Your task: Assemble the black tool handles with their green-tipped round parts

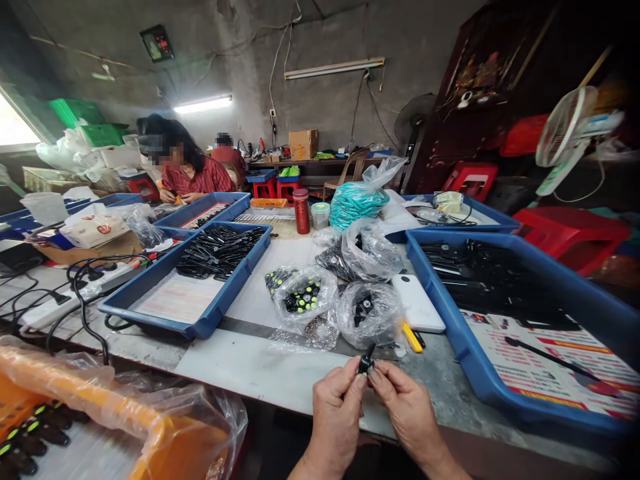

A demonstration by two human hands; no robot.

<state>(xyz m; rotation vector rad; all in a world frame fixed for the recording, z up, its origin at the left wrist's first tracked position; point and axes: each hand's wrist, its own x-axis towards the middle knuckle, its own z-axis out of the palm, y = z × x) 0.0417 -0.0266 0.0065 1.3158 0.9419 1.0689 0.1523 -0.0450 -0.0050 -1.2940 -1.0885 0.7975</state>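
Note:
Both hands meet at the table's front edge around a small black plastic part [367, 363]. My left hand [334, 407] pinches it from the left. The fingertips of my right hand [407, 407] close on its right side; most of the part is hidden by fingers. Just beyond my hands lies an open plastic bag [370, 327] with black pieces in it. Left of that, another bag [295, 310] holds black pieces with yellow-green dots, and a small bag of metal bits [321, 330] lies before it. A yellow-handled tool [411, 337] rests right of the bags.
Blue trays of black strips stand at left [215, 320] and right [453, 327]. A white phone-like slab [417, 303] lies beside the right tray. An orange crate [165, 433] fills the lower left, near a power strip [75, 297]. A co-worker [197, 173] sits across the table.

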